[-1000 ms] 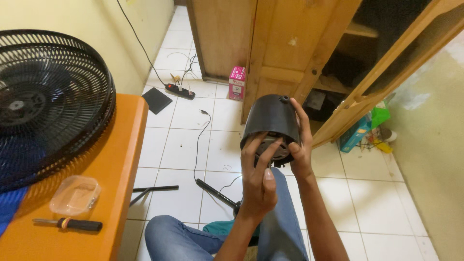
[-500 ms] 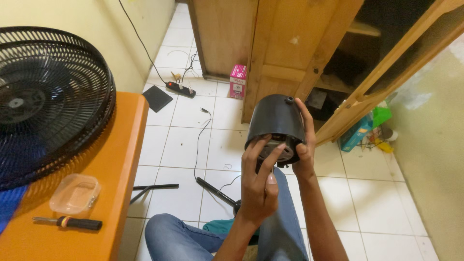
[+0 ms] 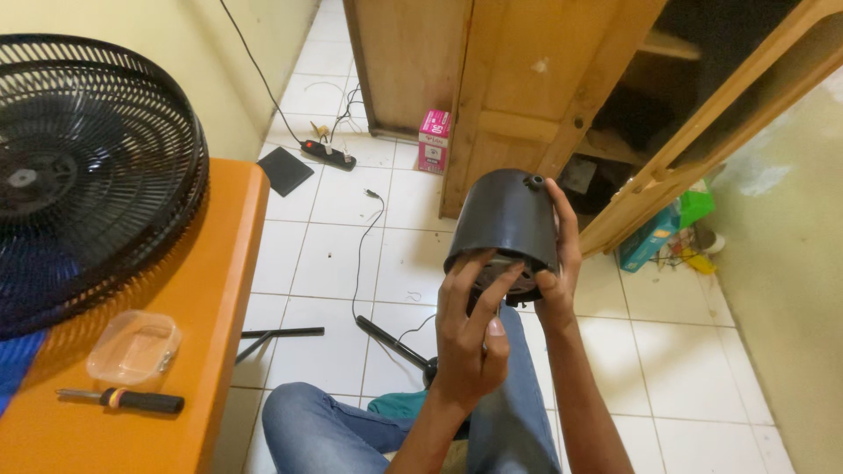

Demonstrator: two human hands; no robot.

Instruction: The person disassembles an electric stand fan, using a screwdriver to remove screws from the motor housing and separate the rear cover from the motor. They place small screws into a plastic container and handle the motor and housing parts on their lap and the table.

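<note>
Head view: right hand (image 3: 559,263) clasping black motor housing (image 3: 507,219), left hand (image 3: 470,338) fingers covering its half-hidden open underside.

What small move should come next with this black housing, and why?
Probably tilt the black housing so its open end faces the camera. The right hand grips its side, and the left hand has fingers reaching into the opening, but the inside is mostly hidden behind them.
</note>
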